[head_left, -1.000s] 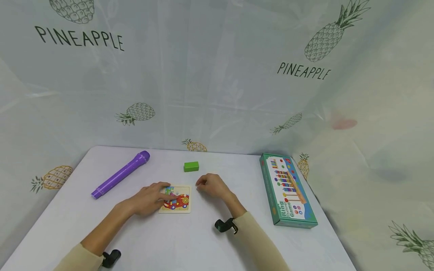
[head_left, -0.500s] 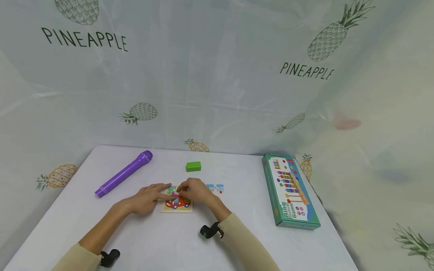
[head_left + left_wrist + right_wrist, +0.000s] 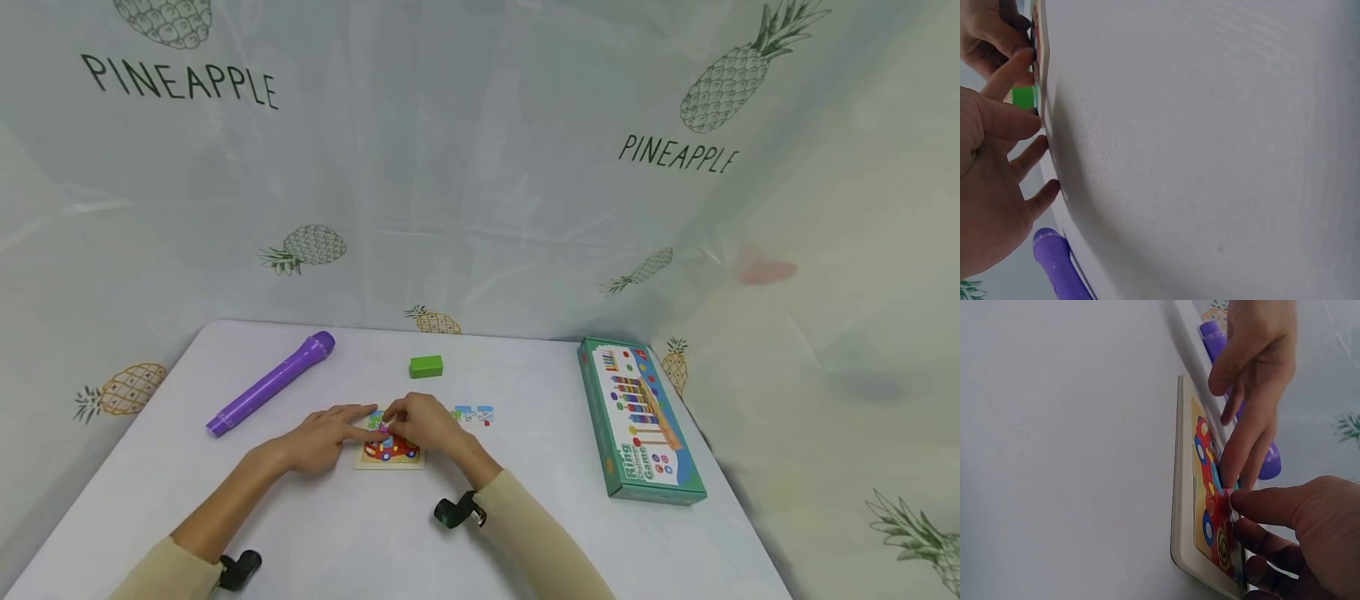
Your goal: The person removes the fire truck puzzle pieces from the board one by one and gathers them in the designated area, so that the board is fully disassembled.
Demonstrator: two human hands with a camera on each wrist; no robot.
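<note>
The grey backdrop (image 3: 465,208) carries pineapple outlines and the word "PINEAPPLE", legible in two places. Below it stands the white table (image 3: 337,542). A green box (image 3: 641,423) lies flat at the right side; its cover reads "Ring" and "Game", with the small text between blurred. The box is closed, its contents hidden. A purple microphone (image 3: 272,383) lies diagonally at the left.

Left hand (image 3: 322,437): fingers extended and spread, index fingertip on the puzzle board. Right hand (image 3: 427,421): fingers curled, thumb and fingertips pinching a puzzle piece (image 3: 1234,514) at the board surface; the piece is mostly hidden.

The puzzle board (image 3: 388,467) lies on the table between the hands; its pale frame contains a red vehicle picture. Loose blue pieces (image 3: 485,412) lie just beyond the right hand. A green block (image 3: 426,367) rests behind the board, apart from it.
</note>
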